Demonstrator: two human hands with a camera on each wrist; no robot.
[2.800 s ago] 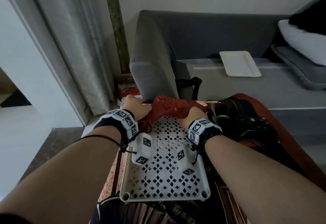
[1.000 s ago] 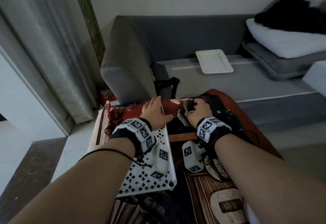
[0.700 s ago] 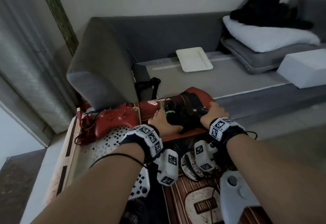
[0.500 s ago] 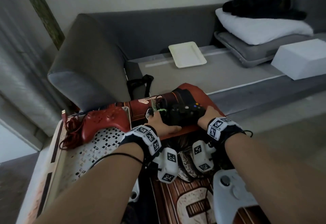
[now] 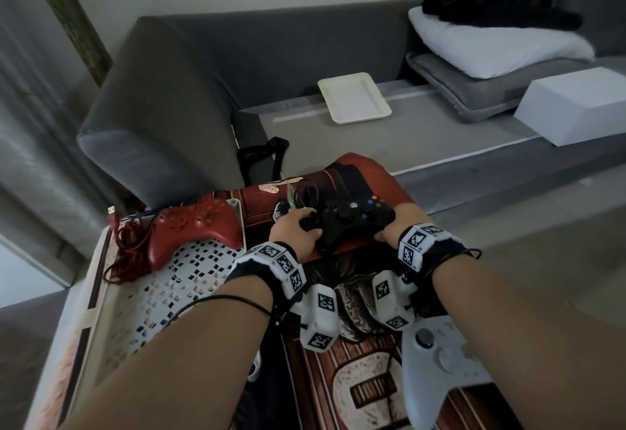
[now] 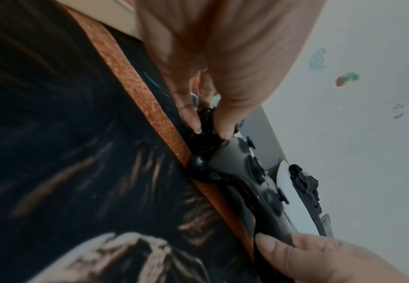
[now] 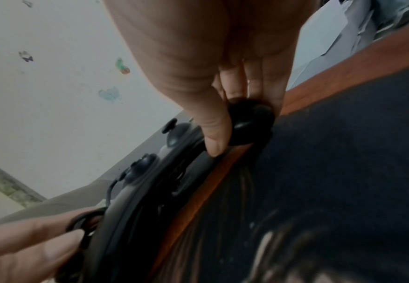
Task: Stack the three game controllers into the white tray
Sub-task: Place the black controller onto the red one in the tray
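A black controller (image 5: 355, 218) with a coiled black cable lies on the patterned cloth at the table's far side. My left hand (image 5: 294, 235) grips its left handle, thumb and fingers pinching it (image 6: 213, 132). Its right handle (image 7: 249, 126) is gripped by my right hand (image 5: 394, 228). At the far end of the white perforated tray (image 5: 162, 294) rests a red controller (image 5: 193, 229), its red cable bunched to the left. A white controller (image 5: 437, 368) lies on the cloth near my right forearm.
A grey sofa (image 5: 203, 74) stands right behind the table, with a small white dish (image 5: 354, 97), a white box (image 5: 576, 104) and pillows on its seat. A black strap (image 5: 267, 155) hangs between sofa and table. Curtains hang at the left.
Both hands left the red controller in the tray and moved right to the black controller. They now grip its two handles. The head view swung right.
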